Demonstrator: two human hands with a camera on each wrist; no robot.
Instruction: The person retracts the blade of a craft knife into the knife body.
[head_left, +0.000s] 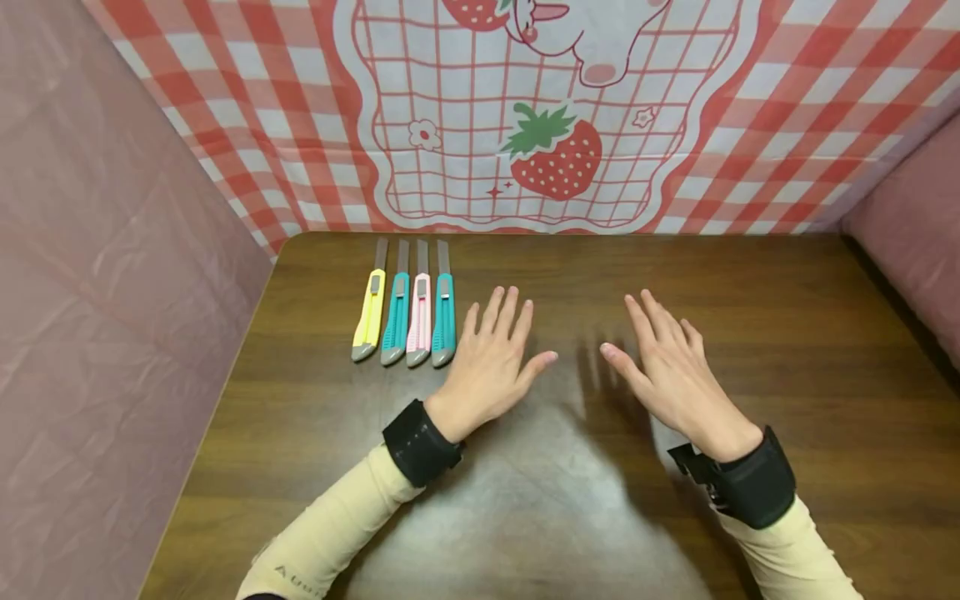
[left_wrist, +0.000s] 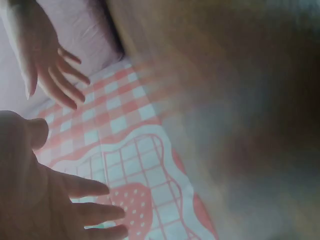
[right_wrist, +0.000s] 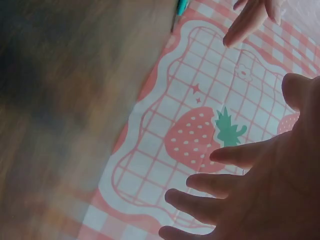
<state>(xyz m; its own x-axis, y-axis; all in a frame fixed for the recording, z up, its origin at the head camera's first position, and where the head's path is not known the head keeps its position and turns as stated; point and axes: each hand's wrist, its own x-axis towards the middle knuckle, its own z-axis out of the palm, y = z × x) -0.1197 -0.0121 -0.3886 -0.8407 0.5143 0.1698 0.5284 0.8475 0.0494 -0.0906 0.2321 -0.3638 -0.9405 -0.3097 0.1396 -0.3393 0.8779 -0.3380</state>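
Several utility knives stand side by side at the table's back left in the head view, blades out and pointing to the back. From left to right they are a yellow knife (head_left: 368,317), a teal knife (head_left: 395,321), a pink knife (head_left: 419,321) and another teal knife (head_left: 444,317). My left hand (head_left: 491,367), fingers spread and holding nothing, is just right of the rightmost knife. Farther right, my right hand (head_left: 678,375) also has its fingers extended, with nothing in it. In the right wrist view, part of a teal knife (right_wrist: 181,7) shows at the top.
The brown wooden table (head_left: 750,300) ends at the back against a red-and-white checked cloth (head_left: 285,108) with strawberry prints. Pink fabric (head_left: 97,333) hangs on the left, and more pink fabric (head_left: 915,200) lies along the right. Black bands circle both wrists.
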